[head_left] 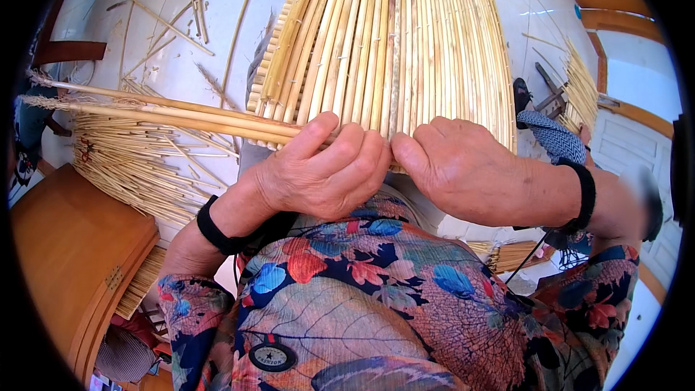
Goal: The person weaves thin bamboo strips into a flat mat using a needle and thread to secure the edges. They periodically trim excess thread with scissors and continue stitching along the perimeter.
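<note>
A mat of straight, pale yellow reed stalks [449, 36], tied in rows with thin cord, lies in front of me with its near edge at my lap. My left hand [326, 166] is closed around a few long reed stalks [188, 117] that stick out to the left, their far ends frayed. Close beside it, thumb almost touching the left hand, my right hand [470, 166] is closed at the mat's near edge. Its curled fingertips are hidden, but they appear to grip that edge.
Left of me lies a big spread of loose reed stalks [137, 156] beside an orange-brown wooden cabinet [79, 246]. Cut stalk pieces [199, 11] are scattered over the pale tiled floor. To the right, another reed bundle [581, 87] lies near a person's patterned sleeve [554, 134].
</note>
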The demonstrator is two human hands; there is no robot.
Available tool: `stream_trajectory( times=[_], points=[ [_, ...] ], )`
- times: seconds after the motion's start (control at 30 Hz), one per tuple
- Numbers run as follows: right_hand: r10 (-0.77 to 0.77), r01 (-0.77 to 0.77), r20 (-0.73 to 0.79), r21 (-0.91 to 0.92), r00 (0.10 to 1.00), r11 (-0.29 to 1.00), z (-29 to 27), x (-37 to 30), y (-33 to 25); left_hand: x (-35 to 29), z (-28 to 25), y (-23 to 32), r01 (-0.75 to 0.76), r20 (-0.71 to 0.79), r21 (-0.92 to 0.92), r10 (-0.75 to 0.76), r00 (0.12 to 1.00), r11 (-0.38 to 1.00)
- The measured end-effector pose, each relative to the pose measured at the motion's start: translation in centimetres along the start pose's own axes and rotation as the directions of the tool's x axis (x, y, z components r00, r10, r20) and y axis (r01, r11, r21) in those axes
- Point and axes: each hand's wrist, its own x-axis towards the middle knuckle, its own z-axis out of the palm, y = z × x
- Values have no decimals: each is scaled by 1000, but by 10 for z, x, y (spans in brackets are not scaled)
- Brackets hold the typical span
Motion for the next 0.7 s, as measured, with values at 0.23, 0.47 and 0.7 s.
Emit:
stream_trajectory(
  times=[0.23,0.47,0.7],
  points=[
    [104,-111,-102,-69,989,991,14,4,-14,-3,5,3,14,-6,-8,-14,1000,1000],
    [193,-205,-151,-70,969,976,-5,-19,-4,28,7,-4,-27,-49,44,29,998,999],
    [162,-483,-812,-162,561,861,-55,-89,-16,124,-28,-16,47,-82,24,-45,996,999]
  ],
)
